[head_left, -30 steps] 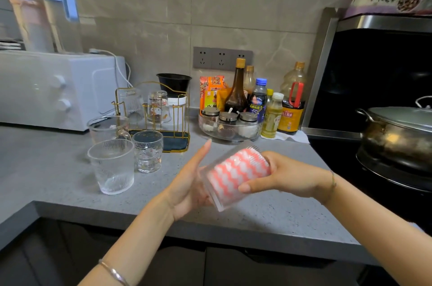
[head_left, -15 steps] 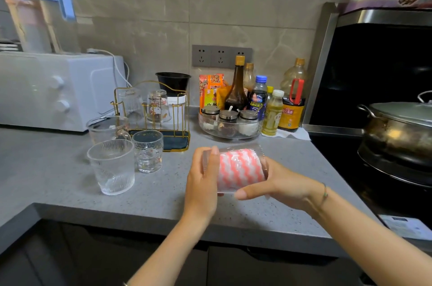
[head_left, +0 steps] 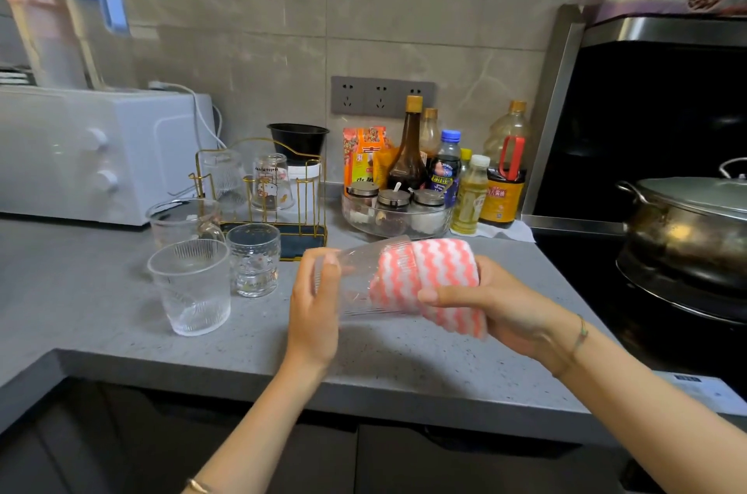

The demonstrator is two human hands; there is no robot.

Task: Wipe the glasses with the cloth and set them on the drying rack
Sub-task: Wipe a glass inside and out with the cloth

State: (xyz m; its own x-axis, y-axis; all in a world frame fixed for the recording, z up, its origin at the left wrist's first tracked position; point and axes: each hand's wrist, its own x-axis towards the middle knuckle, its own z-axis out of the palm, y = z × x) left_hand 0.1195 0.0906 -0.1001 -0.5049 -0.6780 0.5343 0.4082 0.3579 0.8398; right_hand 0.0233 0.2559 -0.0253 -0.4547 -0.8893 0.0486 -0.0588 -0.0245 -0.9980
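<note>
A clear ribbed glass [head_left: 357,283] lies sideways above the counter between my hands. My left hand [head_left: 313,309] holds its wide end. My right hand [head_left: 491,305] grips a pink-and-white wavy cloth [head_left: 428,283] wrapped around the glass's other end. Three more glasses stand at the left: a ribbed one [head_left: 190,285], a small patterned one [head_left: 254,259] and a handled one [head_left: 182,220]. The gold wire drying rack [head_left: 301,210] stands behind them with two glasses upside down on it, a ribbed glass [head_left: 223,180] and a printed glass [head_left: 271,182].
A white oven [head_left: 89,154] stands at the back left. A clear tray of jars [head_left: 394,214] and several sauce bottles [head_left: 465,174] line the wall. A steel pot [head_left: 687,226] sits on the black stove at the right. The grey counter's [head_left: 404,364] front edge runs below my hands.
The glass has turned from tilted to lying level. My left hand went from an open palm under its base to holding its end. The cloth has slid off toward the right end of the glass.
</note>
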